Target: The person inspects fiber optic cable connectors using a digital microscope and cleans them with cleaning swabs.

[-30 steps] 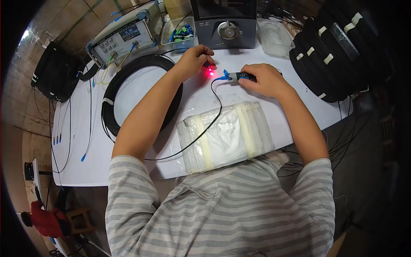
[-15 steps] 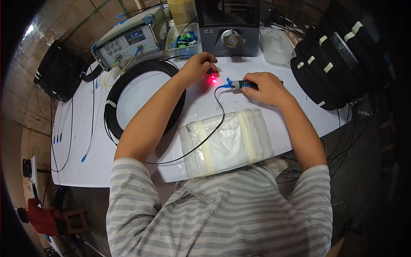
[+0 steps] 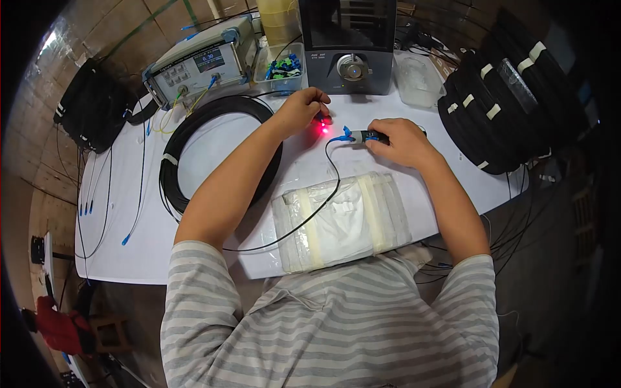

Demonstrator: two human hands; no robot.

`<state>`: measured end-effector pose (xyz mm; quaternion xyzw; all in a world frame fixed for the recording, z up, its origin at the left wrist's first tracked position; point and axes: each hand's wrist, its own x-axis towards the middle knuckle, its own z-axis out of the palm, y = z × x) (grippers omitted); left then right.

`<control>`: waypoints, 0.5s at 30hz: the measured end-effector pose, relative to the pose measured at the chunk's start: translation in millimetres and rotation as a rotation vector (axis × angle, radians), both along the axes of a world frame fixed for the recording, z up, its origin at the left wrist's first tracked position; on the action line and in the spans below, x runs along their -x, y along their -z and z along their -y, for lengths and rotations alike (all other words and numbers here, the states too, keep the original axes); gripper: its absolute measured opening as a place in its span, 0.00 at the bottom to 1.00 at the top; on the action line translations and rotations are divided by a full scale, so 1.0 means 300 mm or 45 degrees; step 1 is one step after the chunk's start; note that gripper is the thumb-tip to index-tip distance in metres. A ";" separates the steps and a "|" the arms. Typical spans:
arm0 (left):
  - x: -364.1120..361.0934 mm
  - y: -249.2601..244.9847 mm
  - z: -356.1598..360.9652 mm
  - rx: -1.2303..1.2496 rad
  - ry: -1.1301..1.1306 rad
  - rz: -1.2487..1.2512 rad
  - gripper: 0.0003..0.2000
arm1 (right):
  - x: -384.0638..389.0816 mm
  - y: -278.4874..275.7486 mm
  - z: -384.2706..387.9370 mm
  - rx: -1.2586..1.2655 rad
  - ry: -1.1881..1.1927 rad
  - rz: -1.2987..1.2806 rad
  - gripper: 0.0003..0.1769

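My left hand (image 3: 303,111) pinches the dark end of a fibre-optic cable near the middle of the table. A bright red light (image 3: 324,128) glows just below its fingertips, and the cable tip itself is mostly hidden. Wrapped in my right hand (image 3: 401,141) is a black and grey pen-shaped visual fault locator (image 3: 358,137). A blue connector (image 3: 341,138) sits in its front end. From that connector a thin black cable (image 3: 336,184) curves down and left across a flat, clear-wrapped white package (image 3: 346,223). Left of my forearm lies a black cable coil (image 3: 169,174).
A test meter (image 3: 194,71) with a lit display stands at the back left. Beside it are a plastic box (image 3: 277,85) of blue and green connectors and a dark machine (image 3: 323,81). A clear tub (image 3: 419,90) and large black coils (image 3: 482,123) stand at right.
The whole view has tilted slightly, so everything sits a little lower at the back. Both hands keep their holds and have barely moved; the red glow persists.
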<state>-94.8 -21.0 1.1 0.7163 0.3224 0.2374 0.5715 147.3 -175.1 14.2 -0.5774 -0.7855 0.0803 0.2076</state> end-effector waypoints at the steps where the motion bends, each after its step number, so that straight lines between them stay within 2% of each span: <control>1: 0.000 0.001 -0.001 0.005 -0.001 0.005 0.13 | 0.003 -0.004 0.003 0.002 0.005 -0.005 0.19; 7: 0.005 0.010 -0.010 0.033 0.065 0.029 0.13 | 0.002 -0.002 -0.001 0.012 0.028 0.021 0.20; 15: 0.027 -0.020 0.010 0.179 0.289 -0.058 0.13 | 0.011 -0.011 0.006 0.010 0.046 0.031 0.20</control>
